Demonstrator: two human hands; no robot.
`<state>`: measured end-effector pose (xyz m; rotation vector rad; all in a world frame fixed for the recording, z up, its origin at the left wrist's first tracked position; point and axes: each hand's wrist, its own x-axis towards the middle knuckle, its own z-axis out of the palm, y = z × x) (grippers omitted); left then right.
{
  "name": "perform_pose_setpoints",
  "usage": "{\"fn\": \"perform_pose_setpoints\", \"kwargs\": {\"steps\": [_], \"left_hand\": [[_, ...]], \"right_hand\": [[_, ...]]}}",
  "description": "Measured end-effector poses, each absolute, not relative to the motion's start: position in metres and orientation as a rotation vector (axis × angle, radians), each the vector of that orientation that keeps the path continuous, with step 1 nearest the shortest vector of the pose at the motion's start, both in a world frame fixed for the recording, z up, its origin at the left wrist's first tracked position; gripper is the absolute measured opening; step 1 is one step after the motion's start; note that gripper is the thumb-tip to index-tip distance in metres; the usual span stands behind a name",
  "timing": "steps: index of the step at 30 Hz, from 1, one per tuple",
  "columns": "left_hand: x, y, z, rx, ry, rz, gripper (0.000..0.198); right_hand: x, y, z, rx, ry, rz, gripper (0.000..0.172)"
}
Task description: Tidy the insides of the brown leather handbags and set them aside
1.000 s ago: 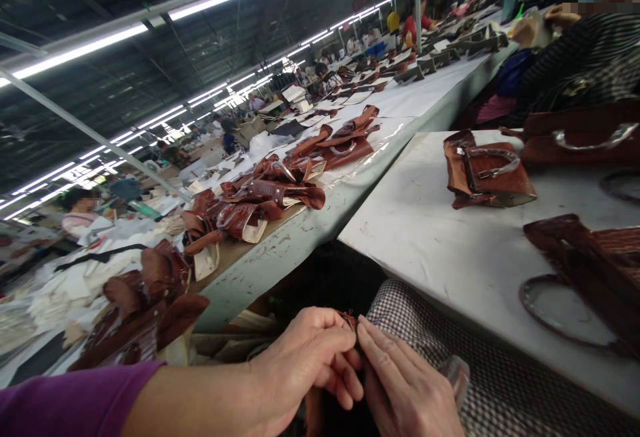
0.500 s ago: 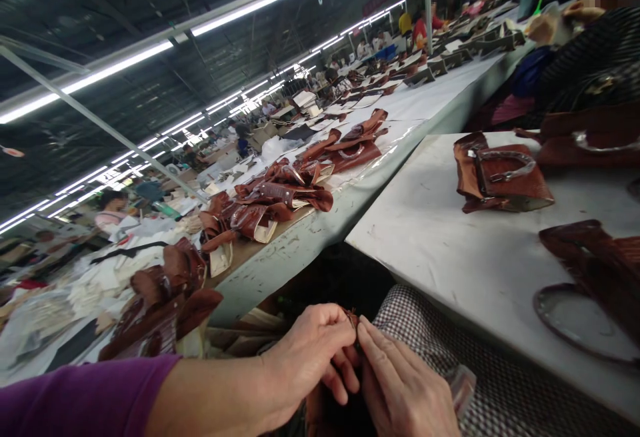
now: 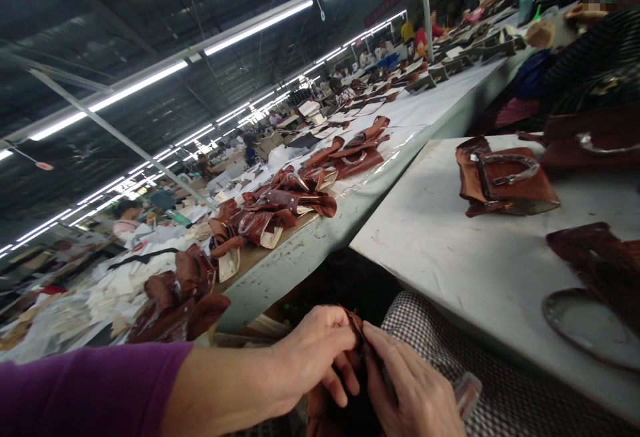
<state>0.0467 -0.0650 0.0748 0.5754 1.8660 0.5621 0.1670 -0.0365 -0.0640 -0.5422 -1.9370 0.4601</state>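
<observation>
My left hand [image 3: 317,350] comes in from the lower left under a purple sleeve, its thumb and forefinger pinched on the edge of a brown leather bag [image 3: 320,414]. Opposite it, my right hand [image 3: 413,377] presses straight, close-set fingers against the same edge. The bag is over my lap, its dark inside partly showing below the hands; most of it is hidden by them. Under my right palm a small clear plastic piece [image 3: 468,394] sticks out. Checkered cloth [image 3: 430,324] covers my lap.
A white table [image 3: 400,244] at right bears a brown handbag [image 3: 515,184] and more bag parts [image 3: 595,264]. Along the long workbench [image 3: 295,274] lie several brown bags [image 3: 270,214]. A co-worker in a striped sleeve [image 3: 585,57] is at the upper right.
The camera has shifted slightly, so the surroundings sit a little further right and lower at left. Both hands keep hold of the bag's edge, with little visible change in grip.
</observation>
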Motion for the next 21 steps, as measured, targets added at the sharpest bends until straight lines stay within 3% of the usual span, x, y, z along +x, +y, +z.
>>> {"fn": "perform_pose_setpoints", "kwargs": {"steps": [4, 10, 21], "left_hand": [[0.047, -0.062, 0.081, 0.572, 1.765, 0.522, 0.010], [0.044, -0.071, 0.075, 0.462, 1.813, 0.761, 0.015], [0.048, -0.070, 0.076, 0.429, 1.837, 0.833, 0.011]], "right_hand": [[0.168, -0.036, -0.062, -0.553, -1.911, 0.484, 0.031], [0.167, -0.034, -0.062, -0.515, -1.931, 0.478, 0.031], [0.170, -0.037, -0.068, -0.487, -2.014, 0.351, 0.034]]}}
